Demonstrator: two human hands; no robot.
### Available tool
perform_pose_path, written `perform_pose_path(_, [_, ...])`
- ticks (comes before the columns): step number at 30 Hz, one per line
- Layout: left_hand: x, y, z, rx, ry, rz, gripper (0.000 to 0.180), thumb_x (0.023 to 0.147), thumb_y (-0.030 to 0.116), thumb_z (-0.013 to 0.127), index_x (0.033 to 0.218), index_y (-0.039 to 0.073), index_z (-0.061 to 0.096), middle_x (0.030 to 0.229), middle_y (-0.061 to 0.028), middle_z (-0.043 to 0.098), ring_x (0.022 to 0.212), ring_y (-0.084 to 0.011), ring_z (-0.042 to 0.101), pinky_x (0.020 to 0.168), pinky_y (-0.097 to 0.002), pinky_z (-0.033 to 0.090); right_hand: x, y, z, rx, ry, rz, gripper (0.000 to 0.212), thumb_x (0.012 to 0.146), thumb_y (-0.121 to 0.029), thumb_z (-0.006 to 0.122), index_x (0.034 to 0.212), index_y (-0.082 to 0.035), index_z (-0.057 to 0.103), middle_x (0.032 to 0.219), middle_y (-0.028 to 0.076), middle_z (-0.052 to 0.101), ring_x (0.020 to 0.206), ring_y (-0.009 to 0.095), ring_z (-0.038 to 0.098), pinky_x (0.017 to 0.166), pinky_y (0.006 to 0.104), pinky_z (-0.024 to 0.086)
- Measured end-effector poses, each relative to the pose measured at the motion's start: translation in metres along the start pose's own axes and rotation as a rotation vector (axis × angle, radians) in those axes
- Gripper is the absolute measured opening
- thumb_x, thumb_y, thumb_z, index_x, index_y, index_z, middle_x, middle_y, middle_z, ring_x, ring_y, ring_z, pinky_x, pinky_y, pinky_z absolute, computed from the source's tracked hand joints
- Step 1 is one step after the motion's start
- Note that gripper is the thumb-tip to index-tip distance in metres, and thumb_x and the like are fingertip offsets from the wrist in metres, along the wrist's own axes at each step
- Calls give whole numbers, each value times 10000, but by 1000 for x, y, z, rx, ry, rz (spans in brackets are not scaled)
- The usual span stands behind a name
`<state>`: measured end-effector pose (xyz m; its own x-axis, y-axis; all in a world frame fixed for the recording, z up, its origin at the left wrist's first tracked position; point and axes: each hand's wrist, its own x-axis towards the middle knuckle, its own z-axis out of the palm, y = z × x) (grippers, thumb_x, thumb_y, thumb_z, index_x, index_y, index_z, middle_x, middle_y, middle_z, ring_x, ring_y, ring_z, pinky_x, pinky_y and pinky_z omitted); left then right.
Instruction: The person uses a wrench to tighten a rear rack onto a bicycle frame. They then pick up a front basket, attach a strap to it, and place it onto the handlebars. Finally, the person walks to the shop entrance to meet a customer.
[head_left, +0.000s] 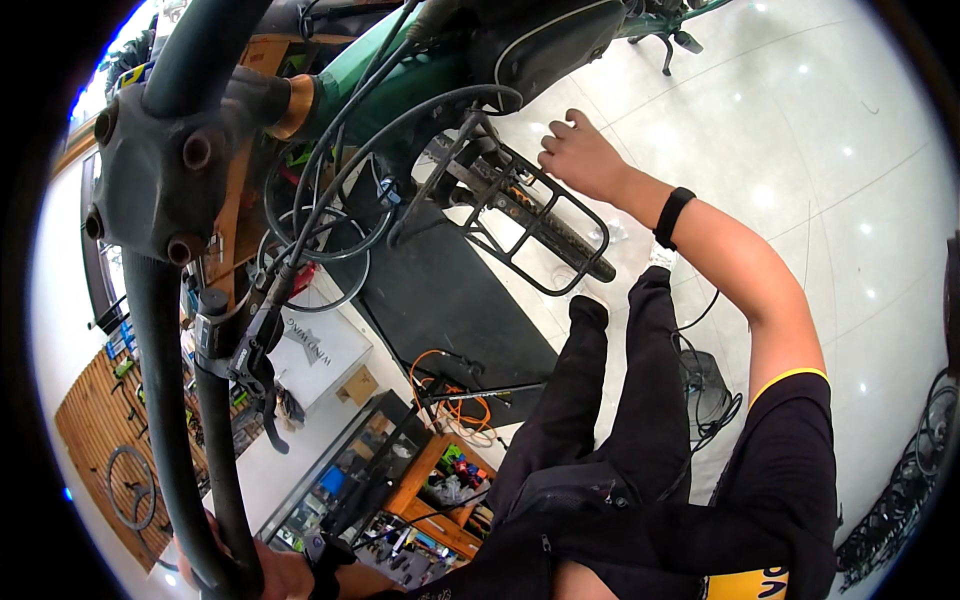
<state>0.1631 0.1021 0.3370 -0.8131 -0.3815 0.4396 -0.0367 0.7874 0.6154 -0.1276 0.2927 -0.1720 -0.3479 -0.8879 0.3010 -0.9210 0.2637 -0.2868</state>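
At the lower left, my left hand [283, 574] is wrapped round the dark handlebar [160, 400] of a bicycle, near its end. A brake lever [262, 385] and black cables run along the bar, and the bolted stem [165, 165] is close to the camera. My right hand [585, 158] is stretched out over the pale floor, its fingers partly bent and apart, with nothing seen in it. Nearest to that hand is a black metal rack [541, 207] above the tyre [590, 262]. The green frame [368, 75] carries a black bag [545, 42].
A dark mat [440, 300] lies beneath the bicycle. Glass display cases [345, 470], a wooden shelf [425, 480] with goods and an orange cable [465, 408] are to the left. Black cables [715, 425] trail by my legs; tyres [900, 500] are at the far right.
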Motion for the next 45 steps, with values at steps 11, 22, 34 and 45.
perform_pose_path(11, [-2,-4,39,263,227,276,596,944,484,381,1127,-73,491,1006,-212,583,815,-325,617,663,-416,512,-9,13,12,155,-61,165,99,805,-218,617,784,-147,683,778,-2,584,921,170,546,932,371,347])
perform_pose_path(22, [1,-3,51,118,218,223,680,898,583,342,1082,-56,488,931,-198,550,844,-343,545,726,-439,452,-7,16,13,151,-93,133,114,799,-238,628,783,-139,683,778,4,591,924,173,546,920,378,350])
perform_pose_path(34, [14,3,68,435,26,333,650,956,522,207,947,-48,520,828,-197,551,759,-343,536,724,-455,445,-11,17,31,224,-86,202,129,820,-258,622,808,-147,687,799,4,596,935,185,543,947,419,345])
perform_pose_path(45, [3,2,63,167,94,267,590,958,465,317,965,-83,536,915,-185,573,887,-317,558,806,-377,434,-3,26,46,234,-42,129,203,847,-312,596,815,-118,651,840,27,590,936,210,542,940,402,368])
